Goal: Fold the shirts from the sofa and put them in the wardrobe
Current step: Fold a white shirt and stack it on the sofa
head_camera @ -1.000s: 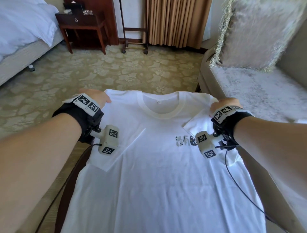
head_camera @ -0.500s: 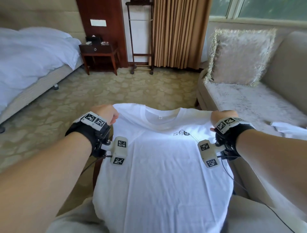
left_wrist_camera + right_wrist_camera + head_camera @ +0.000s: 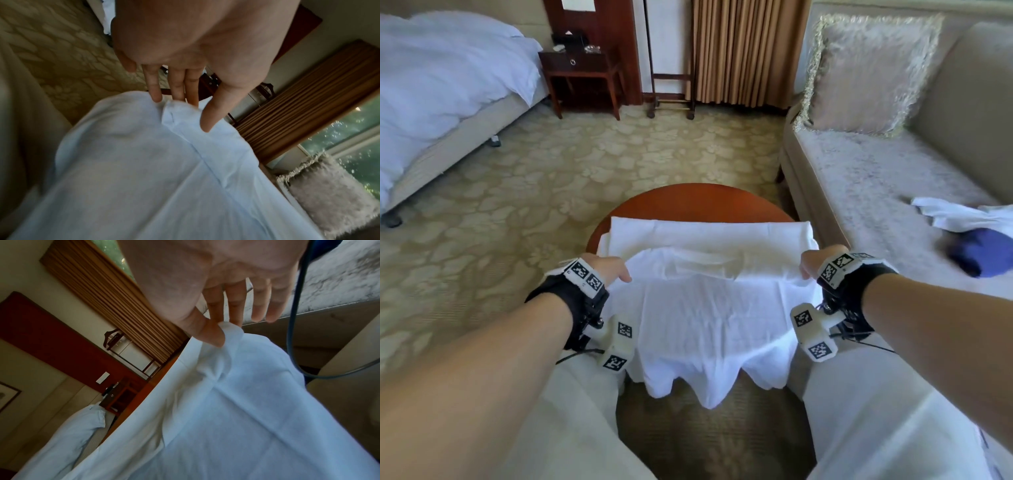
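A round wooden table (image 3: pixel 698 202) stands on patterned carpet (image 3: pixel 551 178) between bed (image 3: pixel 438 85) and sofa (image 3: pixel 859 171). My left hand (image 3: pixel 604 269) and right hand (image 3: pixel 820 258) each pinch a corner of the white shirt (image 3: pixel 709 308) folded across it, long axis left-to-right, loose edge hanging toward me.

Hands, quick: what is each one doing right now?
Left hand: pinches the white shirt at its left edge.
Right hand: pinches the same shirt at its right edge.
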The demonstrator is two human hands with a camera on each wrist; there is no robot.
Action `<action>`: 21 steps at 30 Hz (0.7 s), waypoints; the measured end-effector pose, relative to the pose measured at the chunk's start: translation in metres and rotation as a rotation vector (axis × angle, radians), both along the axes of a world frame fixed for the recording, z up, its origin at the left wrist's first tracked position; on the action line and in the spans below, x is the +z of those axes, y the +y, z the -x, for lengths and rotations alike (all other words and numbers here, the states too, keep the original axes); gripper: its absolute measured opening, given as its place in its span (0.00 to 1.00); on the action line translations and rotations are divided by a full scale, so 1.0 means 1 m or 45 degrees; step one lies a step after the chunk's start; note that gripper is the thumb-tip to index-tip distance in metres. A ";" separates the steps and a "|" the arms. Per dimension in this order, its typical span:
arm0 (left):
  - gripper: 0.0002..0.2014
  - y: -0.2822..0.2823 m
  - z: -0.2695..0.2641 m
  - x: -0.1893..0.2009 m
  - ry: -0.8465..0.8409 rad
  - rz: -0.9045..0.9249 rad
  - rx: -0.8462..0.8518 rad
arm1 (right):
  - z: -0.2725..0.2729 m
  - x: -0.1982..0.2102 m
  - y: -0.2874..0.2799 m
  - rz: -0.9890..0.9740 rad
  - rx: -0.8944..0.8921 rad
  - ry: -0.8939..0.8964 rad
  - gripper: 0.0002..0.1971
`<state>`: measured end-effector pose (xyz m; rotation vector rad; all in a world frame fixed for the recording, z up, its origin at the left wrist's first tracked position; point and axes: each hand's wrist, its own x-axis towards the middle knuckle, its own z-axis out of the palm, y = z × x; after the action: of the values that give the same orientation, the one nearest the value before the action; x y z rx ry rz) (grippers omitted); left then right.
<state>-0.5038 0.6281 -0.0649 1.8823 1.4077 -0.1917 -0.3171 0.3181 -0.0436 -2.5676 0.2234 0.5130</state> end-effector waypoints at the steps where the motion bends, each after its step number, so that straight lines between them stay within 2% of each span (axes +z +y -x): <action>1: 0.29 -0.004 0.000 -0.001 -0.004 -0.006 -0.025 | 0.006 0.001 0.002 -0.011 0.015 0.012 0.24; 3: 0.28 -0.010 -0.004 -0.006 -0.012 -0.065 -0.103 | 0.015 0.003 0.008 -0.008 0.093 0.032 0.36; 4: 0.31 -0.012 -0.008 -0.007 -0.030 -0.127 -0.166 | 0.021 0.008 0.013 0.009 0.126 0.038 0.37; 6: 0.42 -0.017 -0.016 -0.010 -0.034 -0.203 -0.256 | 0.024 0.009 0.021 0.065 0.221 0.034 0.33; 8: 0.46 -0.022 -0.022 -0.013 -0.036 -0.244 -0.315 | 0.024 0.007 0.027 0.098 0.331 0.023 0.27; 10: 0.43 -0.027 -0.029 -0.017 -0.030 -0.250 -0.369 | 0.023 0.000 0.031 0.068 0.355 0.047 0.25; 13: 0.41 -0.028 -0.037 -0.023 -0.049 -0.264 -0.369 | 0.018 -0.016 0.038 0.044 0.373 0.057 0.33; 15: 0.37 -0.032 -0.038 -0.021 -0.138 -0.245 -0.328 | 0.016 -0.020 0.042 0.052 0.377 0.052 0.33; 19: 0.12 -0.040 -0.035 -0.007 -0.415 -0.239 -0.337 | 0.014 -0.022 0.044 0.096 0.453 -0.059 0.19; 21: 0.14 -0.044 -0.030 0.002 -0.484 -0.258 -0.416 | 0.015 -0.019 0.042 0.147 0.504 -0.103 0.15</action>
<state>-0.4741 0.5845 -0.0631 2.1708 0.8875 0.1519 -0.3319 0.3601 -0.0627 -2.7491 -0.2986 0.5478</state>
